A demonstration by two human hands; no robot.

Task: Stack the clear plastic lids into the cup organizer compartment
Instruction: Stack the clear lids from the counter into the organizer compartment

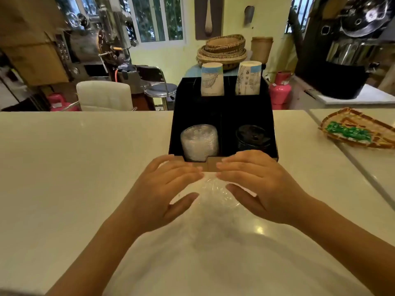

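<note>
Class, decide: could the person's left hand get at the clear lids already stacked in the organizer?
Probably yes: the left hand lies just before the stacked clear lids, whose compartment is open on top, with nothing between.

I see a black organizer (177, 116), clear lids (199, 142), black lids (252, 137), and 2 white cups (212, 82) with blue bands and line drawings. The counter (85, 167) is cream-white.
</note>
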